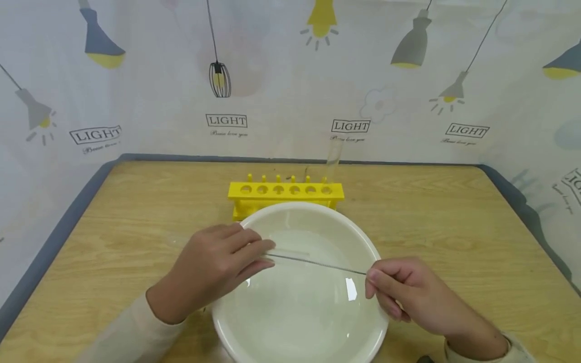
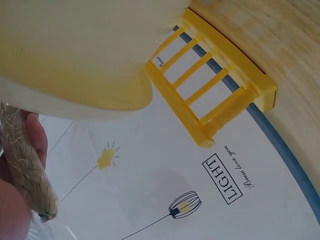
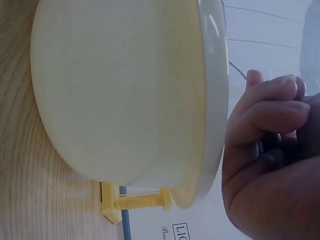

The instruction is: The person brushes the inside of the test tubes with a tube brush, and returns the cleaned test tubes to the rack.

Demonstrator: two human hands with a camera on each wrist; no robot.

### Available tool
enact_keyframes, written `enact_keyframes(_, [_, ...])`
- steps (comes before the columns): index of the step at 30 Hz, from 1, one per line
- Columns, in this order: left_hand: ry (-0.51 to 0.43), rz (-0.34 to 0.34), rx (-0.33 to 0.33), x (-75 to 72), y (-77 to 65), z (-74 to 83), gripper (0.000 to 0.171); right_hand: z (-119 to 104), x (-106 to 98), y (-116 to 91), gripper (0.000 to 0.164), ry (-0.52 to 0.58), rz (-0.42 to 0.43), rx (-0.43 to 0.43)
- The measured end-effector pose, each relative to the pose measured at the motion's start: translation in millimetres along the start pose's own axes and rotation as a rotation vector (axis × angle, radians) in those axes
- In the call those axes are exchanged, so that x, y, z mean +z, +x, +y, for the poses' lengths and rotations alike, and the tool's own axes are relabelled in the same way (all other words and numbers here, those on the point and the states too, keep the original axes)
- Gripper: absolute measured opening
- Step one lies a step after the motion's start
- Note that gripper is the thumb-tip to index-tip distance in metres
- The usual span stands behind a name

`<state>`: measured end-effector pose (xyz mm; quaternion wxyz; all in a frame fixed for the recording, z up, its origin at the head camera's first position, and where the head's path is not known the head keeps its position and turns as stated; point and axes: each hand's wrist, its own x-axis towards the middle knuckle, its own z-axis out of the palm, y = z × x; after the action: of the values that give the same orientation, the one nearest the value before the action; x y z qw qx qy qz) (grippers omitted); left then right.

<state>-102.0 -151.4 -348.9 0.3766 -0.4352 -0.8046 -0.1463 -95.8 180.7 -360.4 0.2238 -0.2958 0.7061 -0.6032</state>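
Note:
Over a white basin [image 1: 299,205], my left hand [image 1: 218,262] grips a clear test tube [image 1: 290,253] lying nearly level, its open end towards the right. Inside the tube are the pale bristles of a test tube brush [image 2: 27,165], seen beside the fingers in the left wrist view. The brush's thin twisted wire handle [image 1: 329,265] runs out of the tube across the basin. My right hand [image 1: 408,292] pinches the far end of that wire between thumb and fingers, close to the basin's right rim. In the right wrist view its fingers [image 3: 270,115] are curled.
Behind the basin stands a yellow test tube rack [image 1: 286,194] with a row of holes and pegs. Another clear test tube [image 1: 333,161] stands upright at its right end. A lamp-patterned cloth [image 1: 290,85] surrounds the wooden table [image 1: 454,227]. A dark object [image 1: 425,359] shows at the bottom edge.

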Motion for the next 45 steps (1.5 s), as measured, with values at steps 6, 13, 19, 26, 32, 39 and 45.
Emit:
enact_keyframes(6, [0.007, -0.005, 0.008, 1.7, -1.4, 3.2, 0.019, 4, 9, -1, 0.026, -0.035, 0.01, -0.061])
enact_keyframes(13, [0.0, -0.041, 0.008, 2.9, -2.2, 7.4, 0.019, 9, 14, -1, 0.025, -0.107, 0.037, -0.069])
enact_keyframes(19, [0.003, -0.015, 0.041, 4.6, -2.1, 10.4, 0.018, 8, 17, 1, 0.023, -0.166, 0.039, -0.088])
enact_keyframes(26, [0.013, -0.025, 0.045, 6.0, -1.0, 12.6, 0.019, 8, 20, 2, 0.021, -0.258, 0.079, -0.076])
enact_keyframes(32, [0.008, -0.053, 0.037, 6.5, -0.9, 13.6, 0.02, 13, 21, 3, 0.023, -0.339, 0.082, -0.159])
enact_keyframes(39, [-0.022, -0.09, 0.031, 7.9, -3.0, 14.2, 0.023, 13, 25, 3, 0.024, -0.435, 0.074, -0.263])
enact_keyframes(45, [-0.07, -0.109, 0.024, 7.1, -3.3, 14.4, 0.022, 9, 23, 6, 0.017, -0.654, 0.062, -0.484])
